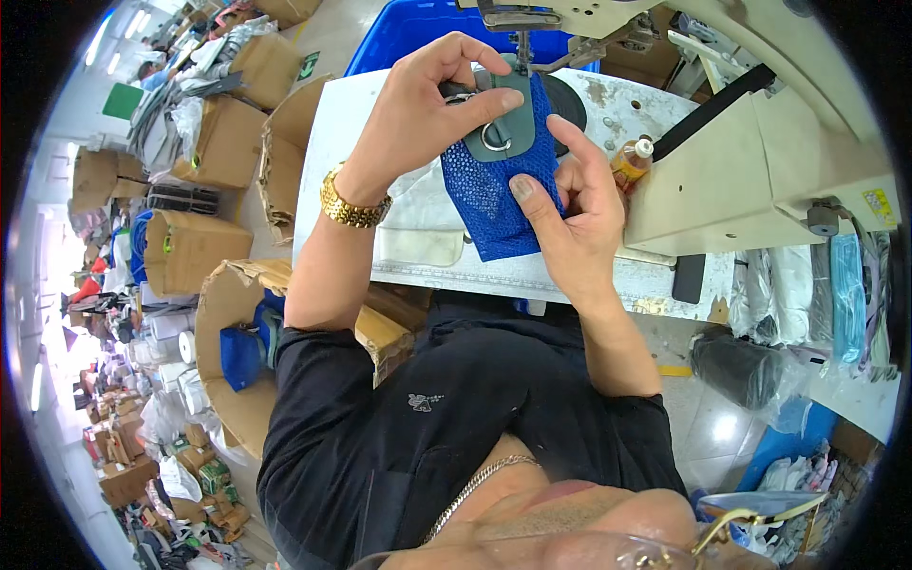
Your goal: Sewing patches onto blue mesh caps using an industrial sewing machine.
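Here | left hand point(423, 103) arched over blue mesh point(484, 201) | right hand point(581, 230) seemingly pinching

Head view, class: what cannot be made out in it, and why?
All in the head view:
Blue mesh piece: its underside, turned away.
Black piece: its full shape, covered by the left hand.
Right hand: some fingertips, behind the blue mesh piece.
Sewing machine: its top, cut off by the upper edge.
Blue bin: its lower part, behind the table.
Far heap: single items, too small.

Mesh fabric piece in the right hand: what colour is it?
The mesh fabric piece is blue, showing best in the head view.
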Tool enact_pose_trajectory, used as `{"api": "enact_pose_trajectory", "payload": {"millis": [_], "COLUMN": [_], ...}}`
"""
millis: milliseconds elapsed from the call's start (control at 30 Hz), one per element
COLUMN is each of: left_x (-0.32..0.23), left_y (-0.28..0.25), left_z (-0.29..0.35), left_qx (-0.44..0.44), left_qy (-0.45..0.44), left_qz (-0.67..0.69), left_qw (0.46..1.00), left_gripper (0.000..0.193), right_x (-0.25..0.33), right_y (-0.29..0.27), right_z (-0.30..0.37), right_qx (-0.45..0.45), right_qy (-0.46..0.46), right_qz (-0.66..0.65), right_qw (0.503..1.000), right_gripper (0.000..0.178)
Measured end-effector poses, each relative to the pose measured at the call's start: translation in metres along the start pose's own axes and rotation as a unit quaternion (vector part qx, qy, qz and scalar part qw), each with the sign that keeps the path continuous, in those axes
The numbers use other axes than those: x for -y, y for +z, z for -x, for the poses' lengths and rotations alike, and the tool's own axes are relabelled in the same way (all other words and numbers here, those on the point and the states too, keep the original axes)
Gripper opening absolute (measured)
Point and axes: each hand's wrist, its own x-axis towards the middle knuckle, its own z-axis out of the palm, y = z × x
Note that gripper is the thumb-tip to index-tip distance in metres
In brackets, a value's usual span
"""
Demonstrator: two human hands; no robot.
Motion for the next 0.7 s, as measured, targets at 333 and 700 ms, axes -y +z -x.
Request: {"api": "enact_pose_trajectory", "payload": {"millis": [333,700], "left_x": [0.013,0.005], "left_y": [-0.014,-0.020], "left_z": [-0.018,-0.018], "left_qx": [0.083,0.096], "left_qy": [0.005,0.044], "left_qz": [0.045,-0.033], "left_qw": [0.996,0.994], "left_gripper": [0.022,0.042], "right_x": [0.004,0.003], "right_y": [0.014,0.013], "right_z": [-0.020,-0.030], "right_qx": [-0.032,-0.035], "right_qy": [0.067,0.036], "right_qz": [-0.149,-0.166], "right_qw": [0.986,0.985], "right_gripper": [0.055,0.058]}}
